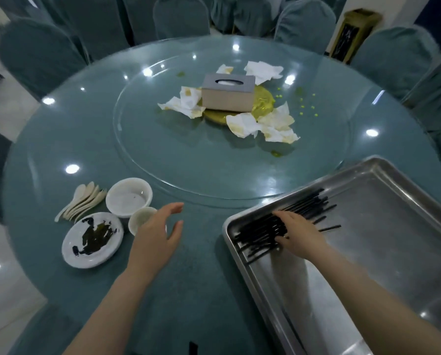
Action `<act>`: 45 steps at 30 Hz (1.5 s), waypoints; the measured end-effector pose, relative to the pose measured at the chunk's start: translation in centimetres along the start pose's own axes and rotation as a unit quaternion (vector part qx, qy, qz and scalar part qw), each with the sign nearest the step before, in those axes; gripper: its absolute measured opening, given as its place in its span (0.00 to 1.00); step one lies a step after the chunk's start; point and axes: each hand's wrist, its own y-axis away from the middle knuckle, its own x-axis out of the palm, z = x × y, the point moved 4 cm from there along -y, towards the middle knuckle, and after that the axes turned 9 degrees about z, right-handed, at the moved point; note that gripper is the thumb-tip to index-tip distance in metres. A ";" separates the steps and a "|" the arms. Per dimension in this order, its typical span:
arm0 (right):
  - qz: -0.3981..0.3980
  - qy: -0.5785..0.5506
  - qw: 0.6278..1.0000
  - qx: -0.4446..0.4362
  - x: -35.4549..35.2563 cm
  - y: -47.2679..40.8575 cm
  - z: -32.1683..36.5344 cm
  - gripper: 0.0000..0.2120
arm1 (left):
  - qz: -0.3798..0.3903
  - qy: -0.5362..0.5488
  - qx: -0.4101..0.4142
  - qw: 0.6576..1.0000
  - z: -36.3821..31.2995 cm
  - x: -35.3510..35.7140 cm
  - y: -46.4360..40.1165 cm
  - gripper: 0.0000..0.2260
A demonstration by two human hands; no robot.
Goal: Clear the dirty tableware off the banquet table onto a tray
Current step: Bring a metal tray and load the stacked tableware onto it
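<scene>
One steel tray (383, 252) fills the lower right of the frame; the right hand (300, 230) lies flat, fingers straight, on a bundle of black chopsticks (286, 221) too many to count; the left hand (158, 231) hovers spread and empty at centre; lower left sit one bowl (129, 196), one small cup (140, 218), one smeared plate (92, 239), several white spoons (82, 201).

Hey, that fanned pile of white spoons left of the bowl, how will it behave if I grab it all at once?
The spoons look like glazed ceramic, so probably stiff, slick and chippable. They lie loosely fanned, not nested, so a single grab would likely let some slide apart or clatter. On the glassy table, pushed ones should skid easily.
</scene>
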 end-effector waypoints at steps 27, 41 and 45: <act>-0.024 -0.310 0.950 -0.041 4.2 -1.5 26.1 0.45 | 0.072 0.175 -0.155 0.970 17.2 -6.8 -0.9 0.14; -0.156 -0.501 0.849 0.056 3.6 -0.8 23.4 0.28 | 0.129 0.147 -0.305 0.932 20.8 -5.5 -6.7 0.13; -0.187 -0.512 0.834 0.084 3.6 0.5 20.7 0.31 | 0.119 0.134 -0.316 0.932 20.9 -5.3 -7.9 0.10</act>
